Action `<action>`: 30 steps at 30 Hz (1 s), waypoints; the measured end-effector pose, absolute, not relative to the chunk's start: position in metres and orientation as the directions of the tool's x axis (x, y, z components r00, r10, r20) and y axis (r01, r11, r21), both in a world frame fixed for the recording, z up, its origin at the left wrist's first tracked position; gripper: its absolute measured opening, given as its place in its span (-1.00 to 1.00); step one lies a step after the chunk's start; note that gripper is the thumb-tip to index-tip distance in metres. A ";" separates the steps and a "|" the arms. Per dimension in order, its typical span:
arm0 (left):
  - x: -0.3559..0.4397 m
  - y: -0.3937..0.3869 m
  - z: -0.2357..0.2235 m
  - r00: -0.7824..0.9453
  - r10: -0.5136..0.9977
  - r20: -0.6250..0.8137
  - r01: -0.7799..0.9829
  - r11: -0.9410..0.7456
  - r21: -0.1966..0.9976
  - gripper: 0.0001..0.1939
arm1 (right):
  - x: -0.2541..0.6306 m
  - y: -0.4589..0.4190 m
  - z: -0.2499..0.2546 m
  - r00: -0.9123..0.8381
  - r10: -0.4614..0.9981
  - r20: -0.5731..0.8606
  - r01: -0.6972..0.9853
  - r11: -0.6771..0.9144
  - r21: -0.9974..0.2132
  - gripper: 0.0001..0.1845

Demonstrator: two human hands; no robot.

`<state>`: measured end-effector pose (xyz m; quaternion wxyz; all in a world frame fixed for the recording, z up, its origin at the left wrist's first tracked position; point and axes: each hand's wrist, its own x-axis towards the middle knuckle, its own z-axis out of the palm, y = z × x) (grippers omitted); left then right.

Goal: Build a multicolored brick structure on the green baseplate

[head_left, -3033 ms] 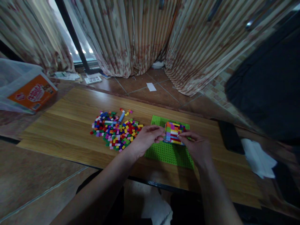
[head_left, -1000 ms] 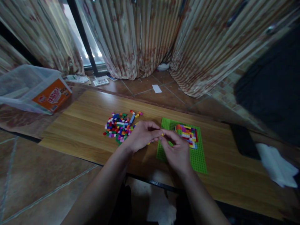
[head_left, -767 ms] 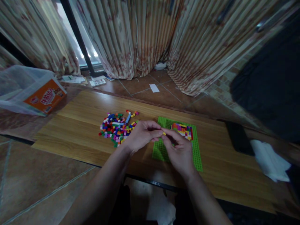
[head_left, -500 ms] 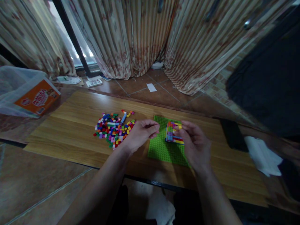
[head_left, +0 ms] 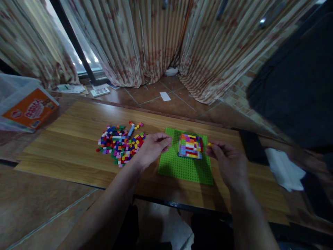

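Observation:
Between thumb and fingertips, my right hand [head_left: 229,161] pinches a small yellow toy brick [head_left: 209,144], just right of a block of stacked bricks [head_left: 190,146]. That multicoloured block stands on a green studded baseplate [head_left: 182,169]. My left hand [head_left: 154,147] is closed, thumb against the fingers, above the baseplate's left edge. Whether anything small sits in those fingers I cannot make out. Left of this hand spreads a loose pile of toy bricks [head_left: 121,143] in many colours, partly covered by the hand.
Everything lies on a long wooden table [head_left: 65,139]. A clear plastic bin [head_left: 28,104] with an orange label stands on the floor at left. A black flat object [head_left: 253,147] and white cloth or paper [head_left: 284,170] lie at right. Curtains [head_left: 156,41] hang behind.
The yellow brick, held between both hands a second ago, has moved right in my right hand, past the stacked block. My hands have separated, and the block is now uncovered.

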<state>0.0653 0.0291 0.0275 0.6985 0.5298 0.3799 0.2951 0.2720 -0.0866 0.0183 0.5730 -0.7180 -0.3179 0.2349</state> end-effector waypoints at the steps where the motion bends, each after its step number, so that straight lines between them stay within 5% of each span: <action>1: 0.066 0.029 0.027 0.537 0.815 -0.218 -0.007 0.263 0.965 -0.81 | 0.272 -0.087 0.019 0.677 0.736 0.021 0.206 -0.162 -0.965 -0.71; 9: 0.067 0.031 0.026 0.533 0.812 -0.240 0.016 0.274 0.962 -0.83 | 0.274 -0.094 0.011 0.550 0.822 0.148 0.524 -0.202 -0.827 -0.75; 30: 0.065 0.031 0.025 0.532 0.809 -0.249 0.030 0.276 0.961 -0.87 | 0.269 -0.091 -0.009 0.550 0.826 0.123 0.436 -0.158 -0.886 -0.80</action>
